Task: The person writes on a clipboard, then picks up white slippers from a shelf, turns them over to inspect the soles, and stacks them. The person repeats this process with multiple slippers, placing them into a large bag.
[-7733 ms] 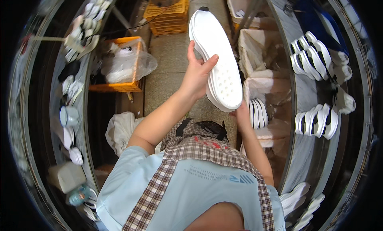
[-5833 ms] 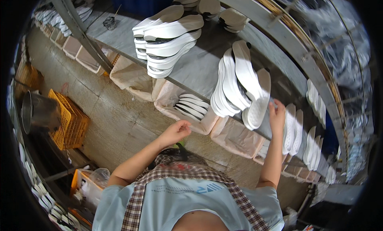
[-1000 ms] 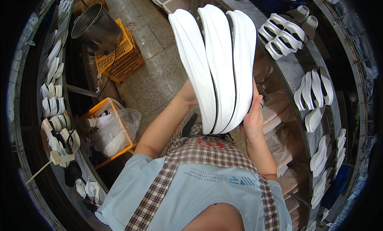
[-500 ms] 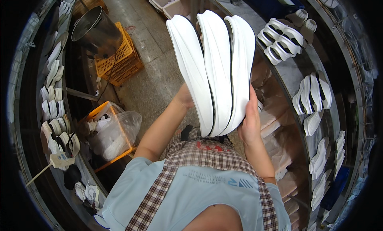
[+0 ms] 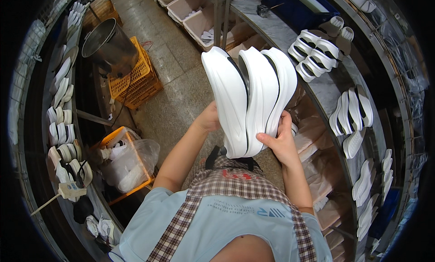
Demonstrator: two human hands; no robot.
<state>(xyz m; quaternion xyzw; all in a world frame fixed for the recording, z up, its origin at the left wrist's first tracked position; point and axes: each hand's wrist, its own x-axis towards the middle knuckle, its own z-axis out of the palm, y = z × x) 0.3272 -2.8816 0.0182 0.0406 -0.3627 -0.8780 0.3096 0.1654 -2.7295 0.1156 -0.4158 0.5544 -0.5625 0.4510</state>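
Observation:
Three white shoe soles, nested side by side in a bundle, are held up in front of my body. Narrow dark gaps show between them. At the bundle's left edge, my left hand grips it, its fingers mostly hidden behind the soles. On the lower right side my right hand closes round it, with the thumb pressed on the white sidewall.
A curved shelf on the right bears several groups of white soles. More soles line the left rack. On the floor side stand yellow crates, a metal bucket and an orange crate with a plastic bag.
The soles have come lower and slightly right, and their tilt has changed. My right thumb now lies across the sidewall of the bundle; both hands still hold it.

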